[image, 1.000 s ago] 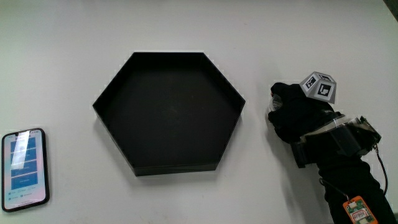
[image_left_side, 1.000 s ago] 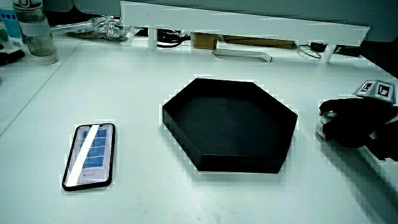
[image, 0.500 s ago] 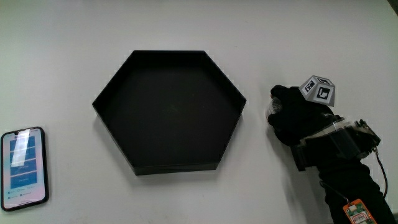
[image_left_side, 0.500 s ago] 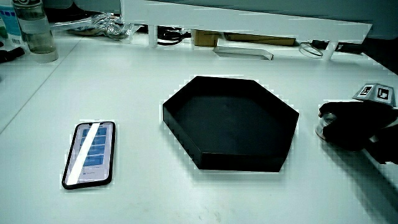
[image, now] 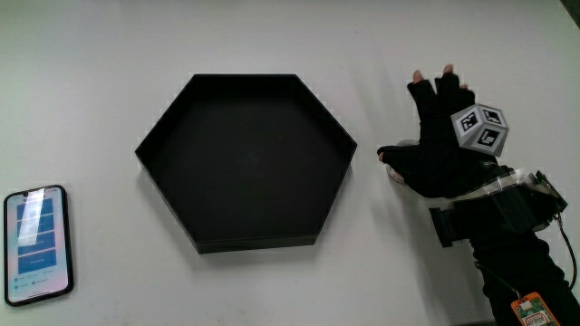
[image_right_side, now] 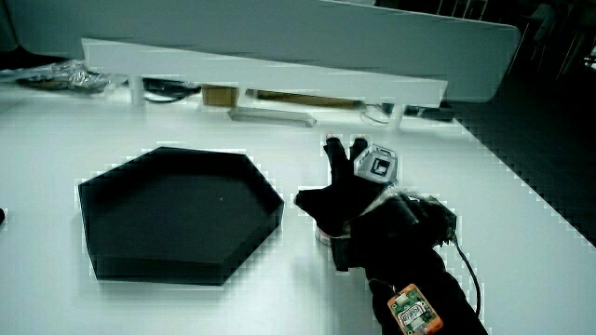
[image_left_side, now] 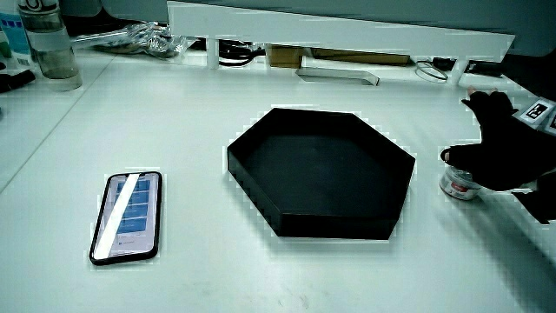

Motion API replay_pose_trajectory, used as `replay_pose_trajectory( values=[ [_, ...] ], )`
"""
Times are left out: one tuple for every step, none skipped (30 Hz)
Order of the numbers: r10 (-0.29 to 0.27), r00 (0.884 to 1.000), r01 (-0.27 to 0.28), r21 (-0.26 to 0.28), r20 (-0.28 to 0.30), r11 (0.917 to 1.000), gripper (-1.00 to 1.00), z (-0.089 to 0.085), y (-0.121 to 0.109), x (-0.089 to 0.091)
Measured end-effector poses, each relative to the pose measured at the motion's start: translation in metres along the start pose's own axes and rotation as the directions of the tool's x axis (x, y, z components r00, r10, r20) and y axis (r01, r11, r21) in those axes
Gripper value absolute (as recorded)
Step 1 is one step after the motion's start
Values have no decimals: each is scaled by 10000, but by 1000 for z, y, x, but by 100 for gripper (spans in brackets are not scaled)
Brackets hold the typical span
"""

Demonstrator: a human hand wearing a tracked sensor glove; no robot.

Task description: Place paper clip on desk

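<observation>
Silvery object (image_left_side: 458,183) under hand (image_left_side: 497,156), side view only.

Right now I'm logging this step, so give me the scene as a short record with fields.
hand: beside the hexagonal tray, fingers spread, over a small object on the table
small object: a small round thing under the palm; identity unclear
tray: black, nothing visible inside
phone: flat at the table's edge, screen lit
</observation>
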Motion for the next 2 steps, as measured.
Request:
replay_pose_trajectory(
  values=[
    [9,9997,1,394,-244,9992,-100,3,-3,1],
    [-53,10000,55,322,-45,9995,-100,3,-2,2]
  ],
)
